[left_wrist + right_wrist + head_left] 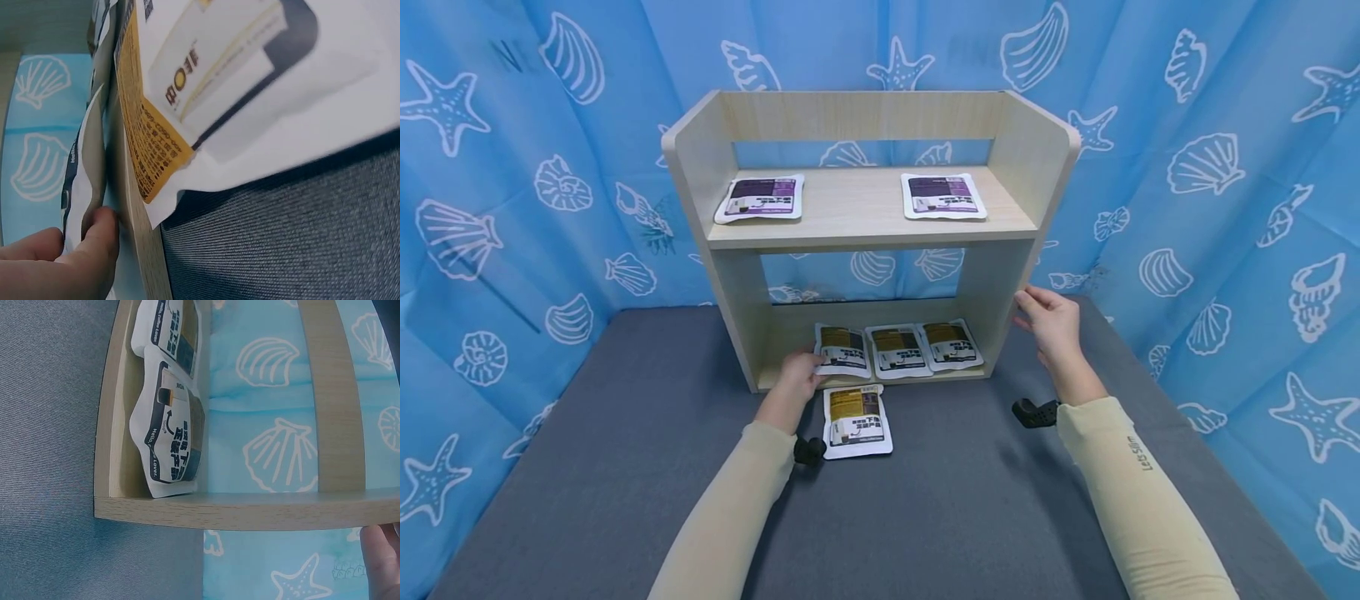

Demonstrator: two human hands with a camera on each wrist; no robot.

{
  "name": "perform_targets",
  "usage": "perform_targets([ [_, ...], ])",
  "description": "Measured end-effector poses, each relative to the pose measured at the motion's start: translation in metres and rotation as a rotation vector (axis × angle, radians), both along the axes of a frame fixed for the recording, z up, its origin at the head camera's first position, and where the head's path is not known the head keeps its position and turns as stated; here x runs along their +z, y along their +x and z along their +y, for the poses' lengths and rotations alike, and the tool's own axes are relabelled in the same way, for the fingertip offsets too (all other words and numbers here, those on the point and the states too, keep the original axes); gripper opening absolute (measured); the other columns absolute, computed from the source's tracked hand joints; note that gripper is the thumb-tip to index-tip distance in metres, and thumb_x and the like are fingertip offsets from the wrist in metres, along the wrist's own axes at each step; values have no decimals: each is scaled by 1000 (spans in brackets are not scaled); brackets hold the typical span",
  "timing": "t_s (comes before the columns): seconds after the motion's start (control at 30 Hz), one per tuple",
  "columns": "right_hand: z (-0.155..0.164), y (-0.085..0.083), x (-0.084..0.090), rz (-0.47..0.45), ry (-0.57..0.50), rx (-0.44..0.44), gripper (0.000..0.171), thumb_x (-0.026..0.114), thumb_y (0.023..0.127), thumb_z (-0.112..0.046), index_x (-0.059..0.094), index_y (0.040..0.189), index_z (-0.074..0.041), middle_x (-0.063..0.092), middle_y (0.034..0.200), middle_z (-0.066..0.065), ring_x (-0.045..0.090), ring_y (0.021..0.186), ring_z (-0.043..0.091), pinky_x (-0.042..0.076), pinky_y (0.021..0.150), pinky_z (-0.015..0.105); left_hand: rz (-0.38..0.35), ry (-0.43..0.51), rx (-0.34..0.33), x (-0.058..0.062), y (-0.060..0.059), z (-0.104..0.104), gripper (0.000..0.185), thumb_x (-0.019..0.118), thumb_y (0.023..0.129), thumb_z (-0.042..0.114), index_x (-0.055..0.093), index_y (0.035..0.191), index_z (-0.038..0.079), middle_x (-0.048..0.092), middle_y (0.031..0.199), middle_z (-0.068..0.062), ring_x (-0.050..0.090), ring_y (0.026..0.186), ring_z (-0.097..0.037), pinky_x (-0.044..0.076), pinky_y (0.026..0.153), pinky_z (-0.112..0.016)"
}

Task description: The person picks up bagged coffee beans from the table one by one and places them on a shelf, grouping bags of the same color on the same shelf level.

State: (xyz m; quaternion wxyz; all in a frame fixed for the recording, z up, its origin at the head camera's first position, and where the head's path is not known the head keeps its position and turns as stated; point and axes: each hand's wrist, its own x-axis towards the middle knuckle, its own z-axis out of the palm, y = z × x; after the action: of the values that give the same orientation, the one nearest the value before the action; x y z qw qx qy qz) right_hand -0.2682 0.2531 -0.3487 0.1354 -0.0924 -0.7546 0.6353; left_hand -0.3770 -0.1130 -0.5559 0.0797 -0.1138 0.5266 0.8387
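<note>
Left hand (801,372) pinches the leftmost pouch (842,350) on the lower shelf (775,377); right hand (1051,321), open, steadies the rack's side panel (1000,292). Best slid in flat.

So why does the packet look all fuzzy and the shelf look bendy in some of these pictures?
Left wrist view: the yellow packet is so near the lens that it blurs. Head view: a wide lens bows the wooden shelf, and even light casts only soft shadows on the grey mat. Right wrist view: sharp, though the shelf's edge curves.
</note>
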Motion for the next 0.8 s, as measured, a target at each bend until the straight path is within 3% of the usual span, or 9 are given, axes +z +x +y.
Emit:
perform_targets([
  [0.07,0,0,0,-2,-2,0,47,56,99,-28,53,137,0,54,137,17,57,121,23,46,97,40,-16,-25,3,31,25,6,62,52,91,-9,30,149,-3,38,143,-31,48,125,-40,49,96,-41],
  [0.13,0,0,-1,6,4,2,46,56,99,-27,54,136,1,56,135,15,59,118,21,48,96,39,27,-22,-17,36,30,4,58,55,89,-9,37,144,-7,46,133,-33,55,117,-39,53,90,-40],
  [0.2,0,0,-1,14,4,5,46,57,99,-26,54,136,1,60,130,12,61,113,16,48,95,38,24,-53,-16,65,52,9,54,47,92,-10,34,144,-10,44,135,-34,52,121,-41,50,94,-44],
  [0.37,-1,0,-1,26,6,9,44,56,99,-25,54,135,2,63,124,7,61,109,11,49,94,37,45,-165,4,-7,-8,-6,47,47,94,-1,40,140,-12,49,132,-29,59,111,-37,54,86,-45],
  [0.4,-1,0,-1,25,7,9,44,56,100,-25,54,135,2,62,125,8,61,110,13,49,94,37,54,-195,9,-30,-26,-11,46,50,94,3,43,137,-12,52,128,-28,61,106,-34,55,82,-43],
  [0.47,-1,1,-1,22,10,8,44,56,100,-25,54,135,2,60,130,12,60,113,15,49,94,37,83,-222,22,-54,-41,-19,44,57,92,7,49,131,-11,57,120,-22,63,97,-27,56,74,-37],
  [0.57,-1,1,-1,18,10,10,44,55,100,-25,54,136,1,56,135,16,59,117,18,49,95,38,78,-244,27,-58,-43,-21,44,58,93,11,51,132,-7,58,122,-18,62,102,-25,55,80,-35],
  [0.67,-1,0,-1,14,7,7,45,55,100,-26,54,136,1,55,135,17,59,117,18,48,95,39,92,-254,26,-37,-23,-20,44,55,95,10,48,135,-6,57,124,-18,60,107,-25,54,85,-35],
  [0.8,0,0,-1,5,-12,0,46,56,99,-26,54,136,1,55,136,15,58,118,20,48,96,39,108,-263,21,31,37,-13,45,54,97,9,46,139,-5,56,126,-19,58,109,-25,50,91,-34],
])
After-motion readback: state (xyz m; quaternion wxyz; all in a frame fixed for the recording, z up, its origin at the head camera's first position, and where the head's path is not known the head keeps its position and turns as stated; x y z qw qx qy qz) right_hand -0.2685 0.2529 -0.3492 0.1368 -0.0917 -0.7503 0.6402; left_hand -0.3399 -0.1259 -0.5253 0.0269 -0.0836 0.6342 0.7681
